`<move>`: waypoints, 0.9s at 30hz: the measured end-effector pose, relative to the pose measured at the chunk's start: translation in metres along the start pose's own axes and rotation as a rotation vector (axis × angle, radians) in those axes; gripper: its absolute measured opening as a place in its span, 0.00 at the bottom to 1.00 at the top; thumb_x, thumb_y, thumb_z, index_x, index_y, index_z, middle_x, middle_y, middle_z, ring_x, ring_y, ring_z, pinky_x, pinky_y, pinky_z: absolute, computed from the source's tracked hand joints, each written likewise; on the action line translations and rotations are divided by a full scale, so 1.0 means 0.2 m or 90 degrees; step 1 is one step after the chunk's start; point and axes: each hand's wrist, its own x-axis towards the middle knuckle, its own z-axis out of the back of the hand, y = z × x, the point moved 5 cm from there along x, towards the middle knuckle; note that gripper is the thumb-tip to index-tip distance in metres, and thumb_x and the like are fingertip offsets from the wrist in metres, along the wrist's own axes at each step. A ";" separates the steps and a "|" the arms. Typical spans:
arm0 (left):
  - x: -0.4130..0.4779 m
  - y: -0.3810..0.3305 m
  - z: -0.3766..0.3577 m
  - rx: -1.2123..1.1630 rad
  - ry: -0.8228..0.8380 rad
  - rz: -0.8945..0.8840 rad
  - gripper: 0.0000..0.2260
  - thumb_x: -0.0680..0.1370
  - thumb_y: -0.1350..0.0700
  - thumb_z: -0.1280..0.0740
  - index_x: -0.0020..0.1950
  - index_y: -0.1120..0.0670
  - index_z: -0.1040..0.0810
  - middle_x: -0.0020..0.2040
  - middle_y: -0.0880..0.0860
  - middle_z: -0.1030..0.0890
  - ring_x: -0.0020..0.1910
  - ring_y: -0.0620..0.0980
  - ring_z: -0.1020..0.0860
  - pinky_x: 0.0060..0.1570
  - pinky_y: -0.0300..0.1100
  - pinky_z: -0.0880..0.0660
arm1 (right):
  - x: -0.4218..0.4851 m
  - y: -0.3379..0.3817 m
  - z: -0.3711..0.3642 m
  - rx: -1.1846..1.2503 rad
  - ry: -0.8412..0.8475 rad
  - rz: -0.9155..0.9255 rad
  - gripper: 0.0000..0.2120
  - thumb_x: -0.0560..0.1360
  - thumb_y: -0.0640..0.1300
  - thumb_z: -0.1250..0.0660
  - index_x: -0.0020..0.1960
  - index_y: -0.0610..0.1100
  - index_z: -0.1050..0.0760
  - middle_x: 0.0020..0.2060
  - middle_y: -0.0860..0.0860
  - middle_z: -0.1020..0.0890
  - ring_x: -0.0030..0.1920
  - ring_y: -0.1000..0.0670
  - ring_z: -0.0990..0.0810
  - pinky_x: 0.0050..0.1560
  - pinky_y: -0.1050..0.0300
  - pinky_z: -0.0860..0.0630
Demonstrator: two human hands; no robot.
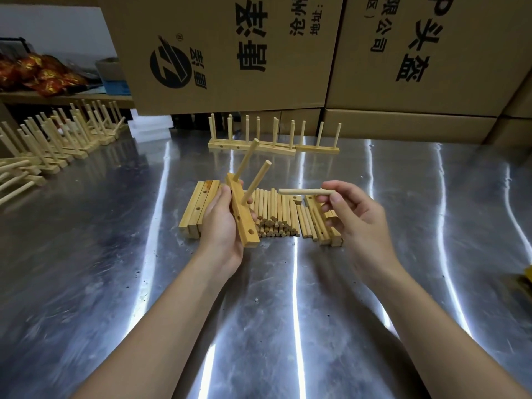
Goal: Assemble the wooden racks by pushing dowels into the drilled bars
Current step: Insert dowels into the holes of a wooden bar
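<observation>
Dowel (299,191) at frame centre seems light and stiff; our right hand (357,223) pinches its end, our left hand (220,226) grips the bar (245,226).

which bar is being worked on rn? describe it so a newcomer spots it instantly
On the shiny steel table, find the pile of loose pale wooden dowels at its middle. At its left edge, the left hand grips a pale wooden drilled bar, tilted. Unlike the bare bars stacked flat beside it, this one carries two dowels, with empty holes lower down.
</observation>
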 end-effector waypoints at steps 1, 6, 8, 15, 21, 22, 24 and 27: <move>0.00 0.00 0.00 0.002 -0.001 0.001 0.18 0.89 0.46 0.43 0.66 0.54 0.19 0.40 0.51 0.19 0.31 0.47 0.24 0.28 0.40 0.27 | -0.01 0.00 -0.01 -0.009 0.007 0.006 0.12 0.86 0.37 0.37 0.59 0.47 0.16 0.46 0.49 0.13 0.47 0.52 0.18 0.42 0.62 0.20; -0.01 0.00 0.00 0.007 -0.003 0.009 0.18 0.89 0.46 0.43 0.67 0.54 0.19 0.40 0.51 0.19 0.30 0.47 0.24 0.28 0.40 0.28 | -0.03 0.04 -0.03 -0.060 0.046 0.041 0.11 0.86 0.37 0.36 0.59 0.47 0.16 0.46 0.48 0.13 0.48 0.50 0.18 0.44 0.57 0.21; -0.01 0.01 -0.01 0.008 -0.001 0.016 0.18 0.89 0.46 0.43 0.68 0.54 0.19 0.39 0.51 0.19 0.29 0.46 0.24 0.27 0.39 0.28 | -0.05 0.06 -0.07 -0.088 0.074 0.069 0.09 0.85 0.37 0.34 0.58 0.45 0.17 0.46 0.47 0.13 0.48 0.50 0.17 0.45 0.57 0.22; -0.02 0.01 -0.01 -0.007 -0.030 0.020 0.18 0.89 0.45 0.41 0.65 0.54 0.17 0.36 0.49 0.22 0.28 0.44 0.26 0.23 0.38 0.30 | -0.13 0.07 -0.16 -0.160 0.140 0.132 0.09 0.85 0.37 0.34 0.58 0.46 0.17 0.47 0.52 0.14 0.52 0.48 0.14 0.48 0.57 0.22; 0.00 0.00 0.00 -0.047 -0.016 0.038 0.17 0.89 0.45 0.41 0.63 0.54 0.18 0.37 0.50 0.20 0.28 0.45 0.27 0.24 0.38 0.30 | -0.13 0.09 -0.17 -0.231 0.148 0.186 0.08 0.83 0.40 0.33 0.57 0.47 0.17 0.48 0.54 0.14 0.53 0.46 0.14 0.51 0.40 0.19; 0.00 0.00 0.00 -0.055 -0.009 0.044 0.17 0.89 0.45 0.42 0.62 0.54 0.19 0.37 0.50 0.21 0.28 0.45 0.27 0.24 0.38 0.30 | -0.13 0.09 -0.17 -0.249 0.150 0.202 0.08 0.83 0.40 0.33 0.58 0.47 0.17 0.49 0.54 0.14 0.53 0.46 0.14 0.51 0.40 0.19; 0.00 0.01 0.01 -0.043 -0.010 0.042 0.17 0.89 0.45 0.42 0.62 0.53 0.19 0.37 0.50 0.22 0.28 0.45 0.28 0.25 0.38 0.30 | -0.14 0.10 -0.18 -0.291 0.155 0.243 0.08 0.83 0.41 0.33 0.58 0.47 0.17 0.50 0.55 0.15 0.52 0.47 0.14 0.50 0.44 0.19; 0.01 0.00 0.02 0.004 -0.036 0.005 0.18 0.88 0.44 0.40 0.65 0.55 0.20 0.40 0.52 0.22 0.28 0.45 0.27 0.27 0.38 0.29 | -0.14 0.11 -0.19 -0.362 0.167 0.303 0.07 0.84 0.43 0.33 0.59 0.46 0.17 0.51 0.58 0.15 0.51 0.50 0.16 0.50 0.56 0.21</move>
